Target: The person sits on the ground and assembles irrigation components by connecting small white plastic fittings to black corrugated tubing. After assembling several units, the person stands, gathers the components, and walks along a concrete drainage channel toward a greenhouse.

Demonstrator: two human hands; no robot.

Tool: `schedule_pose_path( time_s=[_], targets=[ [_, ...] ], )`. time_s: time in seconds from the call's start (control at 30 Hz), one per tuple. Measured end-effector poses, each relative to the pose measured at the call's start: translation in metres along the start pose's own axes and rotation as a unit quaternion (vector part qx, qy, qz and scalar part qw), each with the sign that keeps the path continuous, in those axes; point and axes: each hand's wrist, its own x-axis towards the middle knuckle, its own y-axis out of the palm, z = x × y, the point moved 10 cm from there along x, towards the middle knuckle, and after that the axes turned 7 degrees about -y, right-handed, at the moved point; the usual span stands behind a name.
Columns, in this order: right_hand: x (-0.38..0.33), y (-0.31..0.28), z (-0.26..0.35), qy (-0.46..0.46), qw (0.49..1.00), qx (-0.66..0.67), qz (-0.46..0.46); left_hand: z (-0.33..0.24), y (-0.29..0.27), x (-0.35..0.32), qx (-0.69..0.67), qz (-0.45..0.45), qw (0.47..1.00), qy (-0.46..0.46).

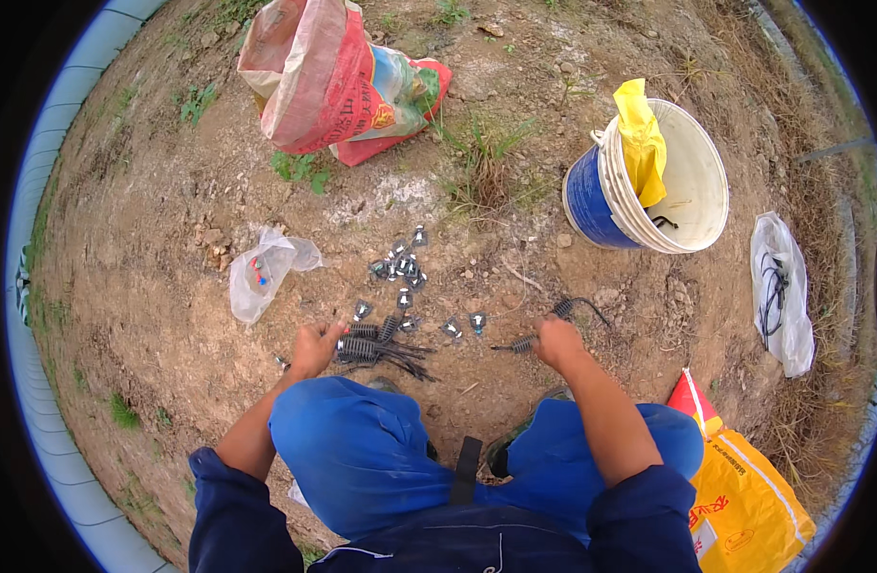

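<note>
Hands well apart. Left hand (316, 350) at left edge of ribbed black pile (362, 347), grip unclear from here. Right hand (558, 341), right of pile, looks closed on ribbed pieces (522, 344). Black-white fittings (402, 268) beyond pile, probably grouped for easy reach.

The coiled tubes (360, 350) are showing black, the small fittings (405, 270) black with white; the bucket (587, 202) is pairing blue with white, the trousers (348, 444) are showing blue, the sleeves (641, 506) navy.
</note>
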Motion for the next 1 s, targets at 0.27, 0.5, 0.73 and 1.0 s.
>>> schedule_pose_path(
  time_s=[0.27,0.5,0.73,1.0],
  targets=[
    [0.009,0.035,0.033,-0.114,0.983,-0.147,-0.014,0.045,0.016,-0.034,0.048,-0.054,0.997,-0.012],
    [0.011,0.027,0.059,-0.143,0.978,-0.143,0.043,-0.008,-0.009,-0.035,0.302,-0.096,0.946,0.067],
    [-0.074,-0.112,0.135,-0.242,0.961,0.111,0.070,-0.030,0.025,0.037,0.235,-0.046,0.960,0.146],
    [-0.120,-0.163,0.146,-0.173,0.883,0.432,0.061,-0.054,0.073,0.057,0.368,-0.010,0.902,0.225]
  ],
)
